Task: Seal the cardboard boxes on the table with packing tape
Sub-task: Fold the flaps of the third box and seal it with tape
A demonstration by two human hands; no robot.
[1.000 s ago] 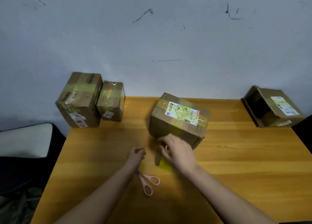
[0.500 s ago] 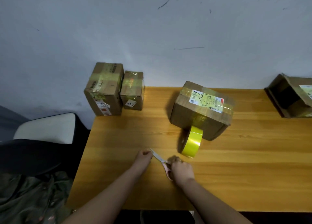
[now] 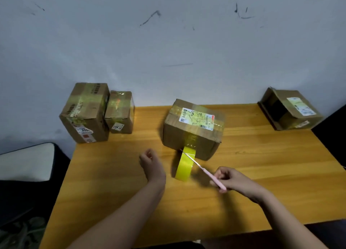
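scuffed grey wall (image 3: 168, 42) with dark pen-like marks runs behind an orange-brown wooden table (image 3: 262, 183). two taped boxes stand at the far left corner: the taller left box (image 3: 85, 113) carries a sticker whose digits look like "300", and the small box (image 3: 119, 112) just beside it has a little white label, too small to read. the middle box (image 3: 192, 130) sits near the table's centre with a white and green shipping label on top, barcode visible, print blurred. a strip of yellow tape runs down its near face to the tape roll (image 3: 184, 166) standing on edge against it. an open box (image 3: 290, 110) lies on its side at the far right, also labelled, unreadable. the right hand (image 3: 236, 181) grips pink scissors (image 3: 204, 170), their blades reaching to the tape strip by the roll. the left hand (image 3: 149, 160) hovers beside the roll, fingers curled, holding nothing. a pale cushion (image 3: 26, 162) sits off to the left.
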